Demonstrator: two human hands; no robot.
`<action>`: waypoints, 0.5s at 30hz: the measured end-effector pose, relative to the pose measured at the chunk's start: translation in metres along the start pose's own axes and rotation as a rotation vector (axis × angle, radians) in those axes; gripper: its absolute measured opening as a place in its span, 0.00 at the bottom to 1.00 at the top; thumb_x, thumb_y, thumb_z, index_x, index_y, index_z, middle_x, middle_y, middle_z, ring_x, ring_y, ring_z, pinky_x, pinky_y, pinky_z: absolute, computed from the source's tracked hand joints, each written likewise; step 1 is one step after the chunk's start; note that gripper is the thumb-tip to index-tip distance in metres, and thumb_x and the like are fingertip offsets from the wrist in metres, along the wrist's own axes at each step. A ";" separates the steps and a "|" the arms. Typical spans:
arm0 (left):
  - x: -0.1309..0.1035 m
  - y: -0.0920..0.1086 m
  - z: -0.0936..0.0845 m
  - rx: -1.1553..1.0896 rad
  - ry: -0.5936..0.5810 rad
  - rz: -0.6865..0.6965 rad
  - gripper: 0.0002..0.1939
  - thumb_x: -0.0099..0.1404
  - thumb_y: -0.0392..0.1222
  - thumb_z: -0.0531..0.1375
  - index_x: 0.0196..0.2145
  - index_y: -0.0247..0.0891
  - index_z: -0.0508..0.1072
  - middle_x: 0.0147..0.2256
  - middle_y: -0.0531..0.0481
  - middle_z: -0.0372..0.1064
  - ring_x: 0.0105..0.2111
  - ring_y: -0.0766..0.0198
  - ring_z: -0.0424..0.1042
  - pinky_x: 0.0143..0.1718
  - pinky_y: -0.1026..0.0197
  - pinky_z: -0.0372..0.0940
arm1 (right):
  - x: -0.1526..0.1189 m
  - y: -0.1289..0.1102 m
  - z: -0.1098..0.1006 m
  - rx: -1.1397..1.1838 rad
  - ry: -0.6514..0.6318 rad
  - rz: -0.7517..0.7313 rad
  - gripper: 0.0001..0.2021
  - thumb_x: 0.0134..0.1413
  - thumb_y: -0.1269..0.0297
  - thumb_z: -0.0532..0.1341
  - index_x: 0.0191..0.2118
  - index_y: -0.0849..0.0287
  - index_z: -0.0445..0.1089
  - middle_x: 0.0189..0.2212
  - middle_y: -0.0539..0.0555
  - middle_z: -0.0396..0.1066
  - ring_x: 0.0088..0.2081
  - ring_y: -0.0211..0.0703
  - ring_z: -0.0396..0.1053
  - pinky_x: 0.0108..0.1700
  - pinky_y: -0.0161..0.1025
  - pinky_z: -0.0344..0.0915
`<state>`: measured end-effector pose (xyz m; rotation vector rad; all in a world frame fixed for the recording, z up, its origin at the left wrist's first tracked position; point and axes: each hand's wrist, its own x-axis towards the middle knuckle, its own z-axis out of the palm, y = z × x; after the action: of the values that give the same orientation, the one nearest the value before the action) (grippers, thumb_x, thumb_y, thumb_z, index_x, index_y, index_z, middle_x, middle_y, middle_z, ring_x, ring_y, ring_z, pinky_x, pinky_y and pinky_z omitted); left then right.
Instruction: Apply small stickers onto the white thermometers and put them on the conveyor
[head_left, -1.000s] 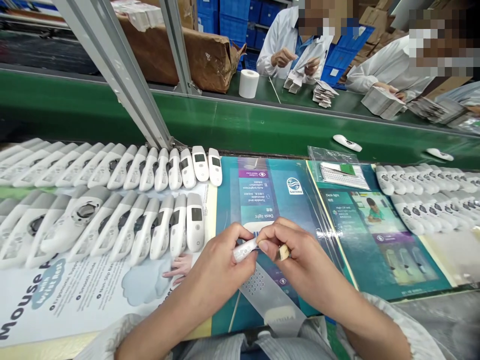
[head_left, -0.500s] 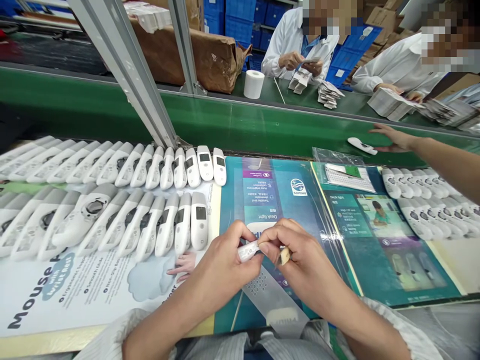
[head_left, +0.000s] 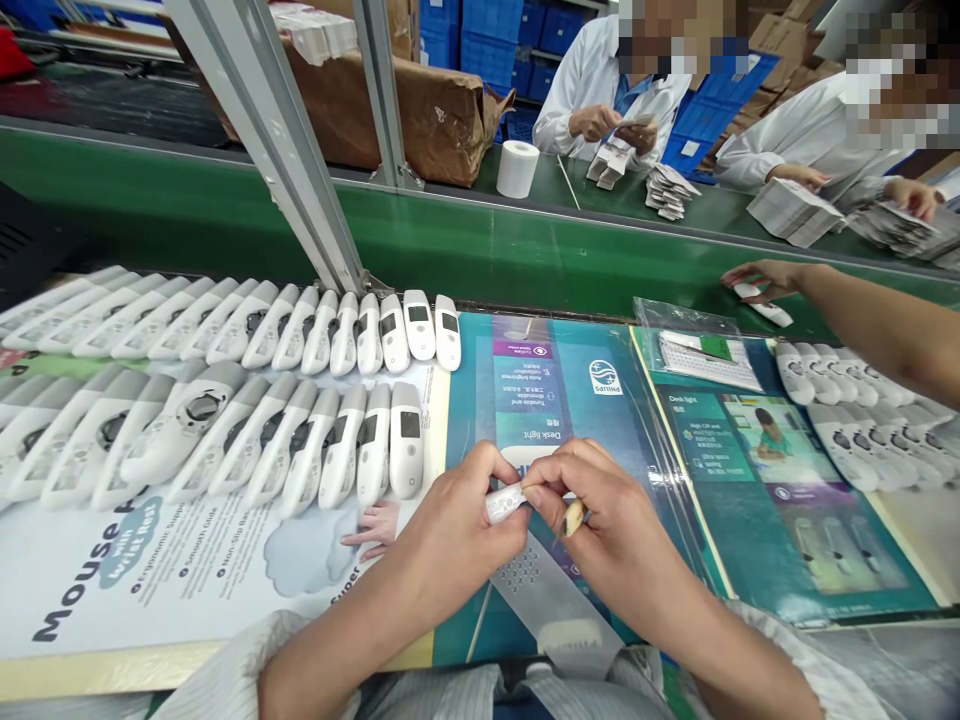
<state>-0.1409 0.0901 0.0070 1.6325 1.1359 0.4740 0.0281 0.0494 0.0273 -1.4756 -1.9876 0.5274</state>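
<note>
My left hand (head_left: pixel 480 505) is closed around a white handheld device (head_left: pixel 505 502), seen end-on with small grey marks on its face; the rest hides in my palm. My right hand (head_left: pixel 596 500) is also closed, its thumb and forefinger pinched at the device's near end. A yellowish, wood-like stick end (head_left: pixel 574 517) pokes out between its curled fingers. Whatever sits in the pinch itself is too small to make out. Below both hands lies a translucent strip (head_left: pixel 551 600) with rows of small round dots.
Two rows of white-and-grey devices (head_left: pixel 406 440) with dark screens stand at left. More devices (head_left: pixel 862 445) lie at right, near a plastic bag (head_left: pixel 686 330) with a white sheet. A co-worker's hand (head_left: pixel 765 278) touches a device (head_left: pixel 772 313) by the green ledge (head_left: pixel 525 240). A metal post (head_left: pixel 277 150) rises behind.
The co-worker's hand at the right has come over the loose device on the green ledge and now touches it. My hands keep nearly the same grip; the whole view has shifted slightly.
</note>
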 end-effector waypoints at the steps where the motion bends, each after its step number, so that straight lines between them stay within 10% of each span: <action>1: 0.000 0.001 -0.001 0.006 0.000 -0.006 0.05 0.60 0.41 0.55 0.35 0.43 0.64 0.32 0.56 0.70 0.31 0.60 0.69 0.31 0.60 0.58 | 0.000 0.000 0.000 -0.004 0.000 -0.005 0.08 0.66 0.72 0.57 0.36 0.55 0.70 0.29 0.49 0.67 0.33 0.40 0.65 0.35 0.37 0.60; 15: -0.001 0.002 -0.002 0.046 0.000 -0.027 0.04 0.60 0.40 0.55 0.35 0.43 0.64 0.29 0.57 0.69 0.26 0.61 0.67 0.28 0.61 0.56 | 0.001 0.002 -0.002 -0.053 -0.038 -0.073 0.08 0.67 0.74 0.56 0.37 0.56 0.68 0.30 0.50 0.67 0.34 0.41 0.64 0.37 0.38 0.61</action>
<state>-0.1419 0.0899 0.0099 1.6551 1.1747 0.4332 0.0303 0.0504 0.0278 -1.4279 -2.0919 0.4778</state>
